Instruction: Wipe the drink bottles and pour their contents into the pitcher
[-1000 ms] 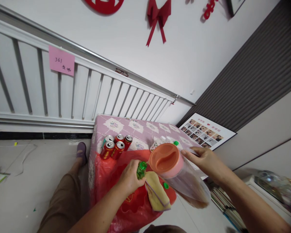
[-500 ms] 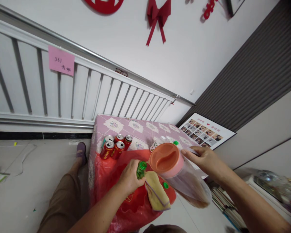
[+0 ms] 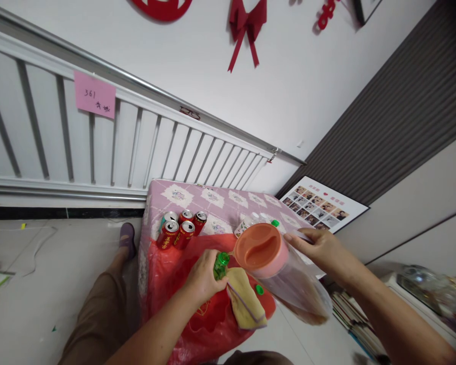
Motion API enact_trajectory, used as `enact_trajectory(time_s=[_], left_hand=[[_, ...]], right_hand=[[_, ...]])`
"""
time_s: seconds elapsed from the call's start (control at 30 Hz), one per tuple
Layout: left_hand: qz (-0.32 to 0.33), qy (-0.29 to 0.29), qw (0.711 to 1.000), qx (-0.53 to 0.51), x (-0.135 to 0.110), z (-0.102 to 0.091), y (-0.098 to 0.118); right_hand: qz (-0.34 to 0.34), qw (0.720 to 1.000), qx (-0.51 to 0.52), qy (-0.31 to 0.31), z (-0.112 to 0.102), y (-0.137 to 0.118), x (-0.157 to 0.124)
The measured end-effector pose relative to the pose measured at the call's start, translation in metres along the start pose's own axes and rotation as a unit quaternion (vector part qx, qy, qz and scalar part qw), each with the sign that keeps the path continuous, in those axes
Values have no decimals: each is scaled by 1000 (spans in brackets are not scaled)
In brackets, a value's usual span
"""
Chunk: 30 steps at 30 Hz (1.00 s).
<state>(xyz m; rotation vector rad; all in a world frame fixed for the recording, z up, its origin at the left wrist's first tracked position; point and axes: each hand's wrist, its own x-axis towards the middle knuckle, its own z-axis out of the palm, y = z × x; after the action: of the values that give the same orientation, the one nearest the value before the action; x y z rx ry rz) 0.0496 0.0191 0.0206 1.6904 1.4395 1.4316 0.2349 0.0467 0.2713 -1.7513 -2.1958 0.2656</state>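
Note:
My left hand (image 3: 204, 276) is closed around an uncapped green bottle (image 3: 221, 266), its mouth facing up. In my right hand (image 3: 315, 244) is the handle of a clear pitcher (image 3: 304, 294) with an orange lid (image 3: 258, 247). The pitcher is tipped toward the bottle and holds brownish liquid. A thin stream seems to run from its spout to the bottle mouth. Under the hands, a yellow cloth (image 3: 247, 301) and a green cap (image 3: 259, 289) lie on a red plastic bag (image 3: 213, 334).
Several drink cans (image 3: 168, 234) stand on the patterned tablecloth (image 3: 175, 192), left of the bag. Clear bottles, one with a green cap (image 3: 275, 223), sit behind the pitcher. A white radiator (image 3: 197, 147) runs along the wall. A photo board (image 3: 323, 203) leans at the right.
Almost nothing differs. Both hands hold the bottle and the tilted pitcher in the same places; the view has shifted very slightly.

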Motion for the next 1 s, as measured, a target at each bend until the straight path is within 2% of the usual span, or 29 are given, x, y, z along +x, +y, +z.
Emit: enact_trajectory(time_s=[0.47, 1.0], left_hand=[[1, 1, 1000, -7, 0, -2, 0], [2, 6, 1000, -11, -1, -1, 0]], right_hand=[[-30, 1000, -6, 1, -2, 9, 3], [-33, 999, -15, 2, -3, 12, 5]])
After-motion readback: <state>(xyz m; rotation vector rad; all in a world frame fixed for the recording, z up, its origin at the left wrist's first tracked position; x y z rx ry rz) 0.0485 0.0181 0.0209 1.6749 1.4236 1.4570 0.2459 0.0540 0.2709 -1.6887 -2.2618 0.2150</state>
